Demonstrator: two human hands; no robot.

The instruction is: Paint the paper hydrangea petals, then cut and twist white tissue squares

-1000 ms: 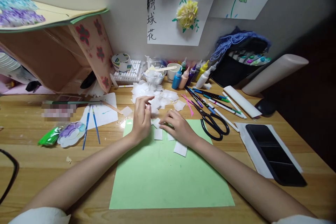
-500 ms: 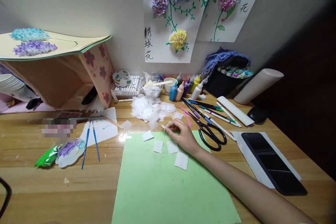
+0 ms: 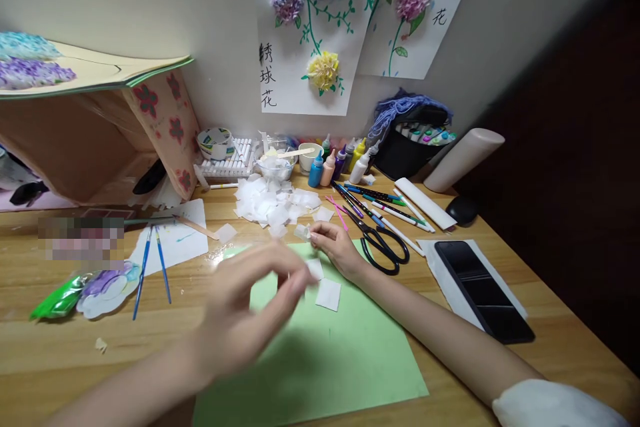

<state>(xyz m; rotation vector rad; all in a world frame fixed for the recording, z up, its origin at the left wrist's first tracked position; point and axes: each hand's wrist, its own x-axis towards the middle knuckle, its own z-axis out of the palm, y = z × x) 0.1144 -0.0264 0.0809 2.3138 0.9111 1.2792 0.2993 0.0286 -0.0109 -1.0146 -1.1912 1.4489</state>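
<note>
My right hand [image 3: 340,250] rests at the upper edge of the green sheet [image 3: 320,367], thumb and fingers closed on a small white paper square [image 3: 302,232]. In front of it my left hand [image 3: 245,307], blurred by motion, is over the sheet. Its thumb and forefinger curl to a pinch; whether anything is between the tips I cannot make out. White paper squares lie on the sheet: one [image 3: 329,295] in plain sight, another partly behind my left fingertips. Beyond the sheet is a heap of white paper pieces [image 3: 267,200].
Black-handled scissors [image 3: 383,243], pens [image 3: 400,213] and a phone [image 3: 483,287] lie to the right. Paint bottles [image 3: 327,167] and a bowl [image 3: 275,165] stand at the back. Brushes [image 3: 165,267] and a palette [image 3: 110,290] are at left, beside a flowered box [image 3: 173,120].
My left hand has come into view from the lower left, over the sheet, hiding some of the squares. My right hand stays by the paper heap with a square. The view has shifted right.
</note>
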